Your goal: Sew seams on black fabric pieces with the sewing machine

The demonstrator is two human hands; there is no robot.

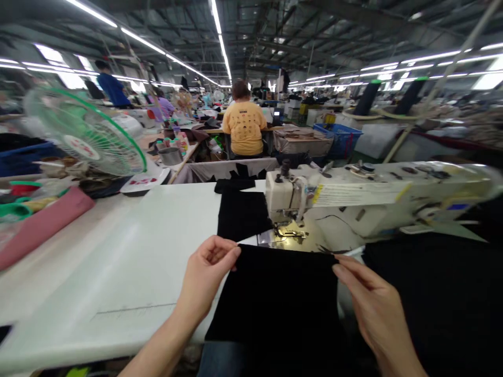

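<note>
Grips a black fabric panel [283,298] by its far edge, just in front of the sewing machine [353,199]. Pinches the left corner between thumb and fingers of the left hand [208,267]; clamps the right corner under thumb and forefinger of the right hand [373,303]. Holds the two hands well apart, with the cloth stretched flat between them and hanging off the near side toward the lap.

Seems early in this panel's pass: not yet under the presser foot [293,230], with the far edge just short of the lit needle plate [275,238]. Shows no seam, though black on black would hide one. Leaves a second black piece [241,212] lying flat just left of the machine head; cannot tell whether stitched or only waiting.

Looks matte and soft, swallowing the light; weave too dark to read. Cut straight along the far edge, roughly rectangular. Contrasts with the smooth, glossy white table top [137,251] left of the machine, the long boxy cream casing of the machine itself, and the polished metal under its needle. Adds more dark cloth [432,288] heaped in front of the machine's right end. Farther left of the machine: a round wire-caged fan [84,133] with a green rim, and a pink fabric roll [47,220]. Behind the machine: a seated person in a yellow shirt [244,125], back turned.
</note>
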